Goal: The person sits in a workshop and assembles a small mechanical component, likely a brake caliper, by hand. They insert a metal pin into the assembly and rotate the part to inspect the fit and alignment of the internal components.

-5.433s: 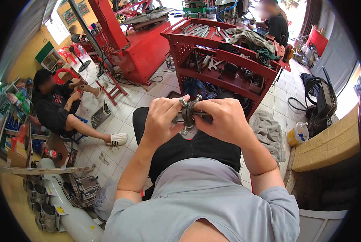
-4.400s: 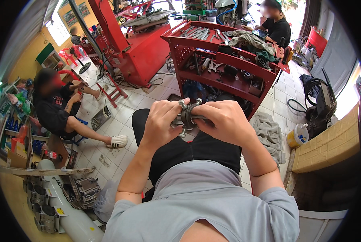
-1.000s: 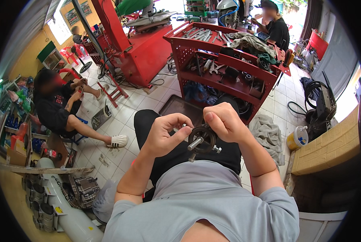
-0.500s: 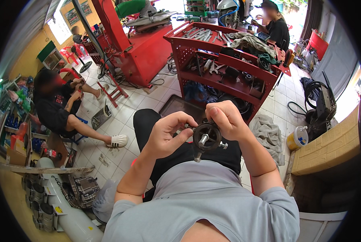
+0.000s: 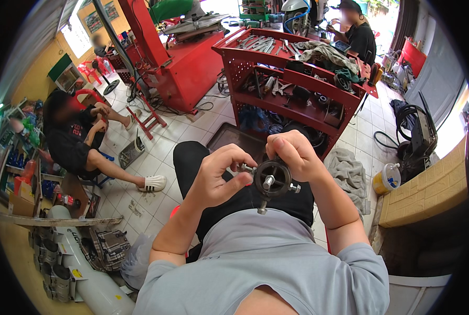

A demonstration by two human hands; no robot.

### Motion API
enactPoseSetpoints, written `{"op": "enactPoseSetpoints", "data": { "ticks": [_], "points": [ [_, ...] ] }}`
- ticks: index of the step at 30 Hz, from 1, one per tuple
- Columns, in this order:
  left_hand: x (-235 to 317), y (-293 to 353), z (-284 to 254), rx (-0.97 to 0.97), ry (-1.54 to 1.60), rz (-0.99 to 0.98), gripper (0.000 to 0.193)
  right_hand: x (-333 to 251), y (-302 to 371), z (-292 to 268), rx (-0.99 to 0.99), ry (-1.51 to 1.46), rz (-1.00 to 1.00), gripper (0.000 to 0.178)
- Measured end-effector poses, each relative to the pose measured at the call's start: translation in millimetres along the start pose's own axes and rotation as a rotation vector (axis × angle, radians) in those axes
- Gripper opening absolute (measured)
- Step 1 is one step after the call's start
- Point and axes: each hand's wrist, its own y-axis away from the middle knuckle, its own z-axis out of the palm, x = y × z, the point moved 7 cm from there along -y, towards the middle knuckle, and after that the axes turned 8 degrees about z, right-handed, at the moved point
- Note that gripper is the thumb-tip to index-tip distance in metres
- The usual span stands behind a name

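- Workshop floor of pale tiles (image 5: 192, 131) fills the middle of the frame, with a red lift structure (image 5: 184, 58) at the upper centre and a yellow wall with a green-framed sign (image 5: 61, 68) at the upper left.
- Red tool cart (image 5: 302, 79) stands in the upper centre-right, its top tray strewn with wrenches and a grey rag, its lower shelves dark with parts.
- Seated person in black (image 5: 74, 139) sits at the left, beside a red plastic stool; another person works at the far upper right.
- Grey cloth (image 5: 350, 173) lies on the tiles at the right, next to a yellow tub with a white lid (image 5: 386, 178); a brick ledge runs along the right edge.
- Silver cylinder with small yellow labels (image 5: 82, 273) lies at the lower left, near shelves of coloured packages at the far left.
- Compared with a few seconds earlier, the part has come down from chest height and turned so its round face looks up at the camera; I judge the work has passed from gripping it tight to inspecting or adjusting its centre.
- Left hand (image 5: 219, 176) pinches one of the bolts with curled fingers.
- Right hand (image 5: 295, 155) wraps over the top rim, fingers closed on it.
- Round black metal part (image 5: 271, 178), with bolts sticking out at the sides and below, sits between both hands above the lap.
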Motion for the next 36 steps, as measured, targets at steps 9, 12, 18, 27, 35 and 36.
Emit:
{"op": "enactPoseSetpoints", "data": {
  "ticks": [9,12,18,27,35,36],
  "points": [
    [-8,4,15,-0.058,0.106,0.026,0.019,0,-2,3,-0.055,-0.064,0.015,0.052],
    [-9,8,19,-0.098,0.126,0.036,0.015,4,-3,7,-0.085,-0.125,0.065,0.052],
    [2,7,22,-0.081,0.027,0.183,0.017,9,-1,11,-0.126,-0.192,0.116,0.052],
    [8,8,24,-0.044,-0.043,0.309,0.021,7,-2,16,-0.170,-0.213,0.124,0.053],
    [7,8,25,-0.023,-0.074,0.317,0.020,5,-2,15,-0.181,-0.206,0.127,0.054],
    [3,8,23,-0.027,-0.079,0.293,0.023,6,-2,13,-0.136,-0.194,0.122,0.054]
  ]
}}
